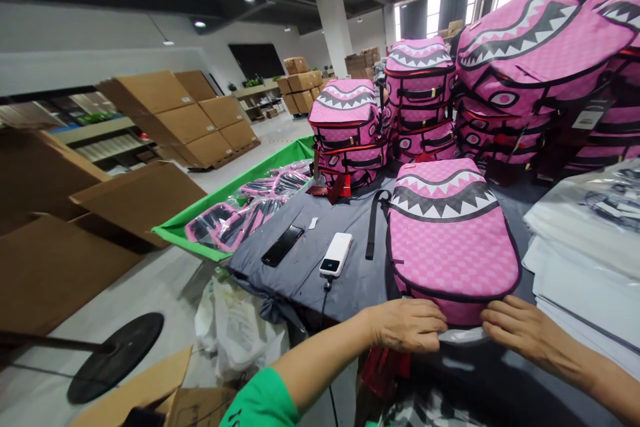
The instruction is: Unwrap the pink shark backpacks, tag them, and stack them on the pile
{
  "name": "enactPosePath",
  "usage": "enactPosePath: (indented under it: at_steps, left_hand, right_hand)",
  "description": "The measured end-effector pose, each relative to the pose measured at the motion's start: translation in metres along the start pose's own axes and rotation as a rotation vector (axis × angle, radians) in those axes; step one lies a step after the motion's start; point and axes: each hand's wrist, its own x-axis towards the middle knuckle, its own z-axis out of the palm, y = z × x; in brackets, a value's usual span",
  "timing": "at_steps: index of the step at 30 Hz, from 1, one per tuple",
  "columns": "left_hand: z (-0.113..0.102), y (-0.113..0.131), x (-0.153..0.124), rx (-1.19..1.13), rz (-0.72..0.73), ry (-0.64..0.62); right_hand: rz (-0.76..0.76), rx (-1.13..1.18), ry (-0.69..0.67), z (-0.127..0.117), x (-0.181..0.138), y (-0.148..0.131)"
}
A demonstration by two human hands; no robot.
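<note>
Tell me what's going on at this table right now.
A person has both hands on the near end of a pink shark-mouth backpack lying flat on a grey-covered table: the left hand and right hand press its bottom edge. A black phone and a white power bank lie to the left. More pink backpacks are stacked behind.

Left of my pink backpack [453,240], bare table [310,273] past the power bank [337,254]; stacked backpacks [420,100] wall it behind, folded bags [585,247] right.
</note>
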Motion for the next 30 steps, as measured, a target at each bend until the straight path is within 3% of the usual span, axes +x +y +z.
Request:
enactPosePath:
  at_steps: [2,5,9,14,20,23,30]
  left_hand:
    - [-0.008,-0.012,0.007,0.040,0.067,-0.063]
    - [-0.018,-0.022,0.014,0.117,0.128,-0.053]
    - [-0.023,-0.025,0.014,0.133,0.121,-0.079]
    - [-0.025,-0.034,0.016,-0.014,0.299,-0.105]
    - [-0.016,-0.042,0.017,-0.009,0.384,-0.133]
    - [-0.009,-0.032,0.006,0.062,0.356,-0.076]
    - [0.012,0.012,-0.025,0.175,0.099,0.153]
  right_hand:
    - [0.017,-0.003,-0.035,-0.003,0.007,0.005]
    - [-0.001,-0.017,-0.049,-0.006,0.012,0.008]
    - [-0.028,0.037,-0.151,-0.010,0.014,0.011]
    - [-0.091,-0.017,-0.257,-0.013,0.022,0.015]
    - [-0.157,-0.139,-0.388,-0.017,0.030,0.014]
    - [-0.134,-0.129,-0.395,-0.023,0.029,0.010]
    - [-0.008,-0.163,-0.183,-0.011,-0.003,-0.016]
